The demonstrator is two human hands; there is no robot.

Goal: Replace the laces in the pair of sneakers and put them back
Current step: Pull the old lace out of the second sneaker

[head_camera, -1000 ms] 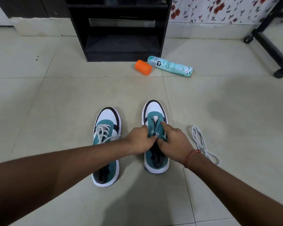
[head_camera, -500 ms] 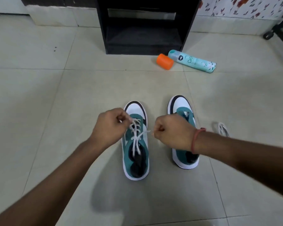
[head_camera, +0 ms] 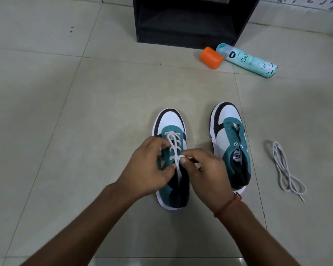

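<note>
Sneakers side by side on the floor tiles, toes at 12. Your left hand point(head_camera: 145, 167) pinches the teal eyelet flap of the laced sneaker point(head_camera: 171, 160); right hand point(head_camera: 204, 173) pinches its white lace point(head_camera: 174, 148) w/ thumb & forefinger. Unlaced sneaker point(head_camera: 231, 143) sits at 3 o'clock of it, loose lace point(head_camera: 283, 167) further out at 3. Orange cap point(head_camera: 211, 57) & spray can point(head_camera: 246, 60) at 1.
</note>
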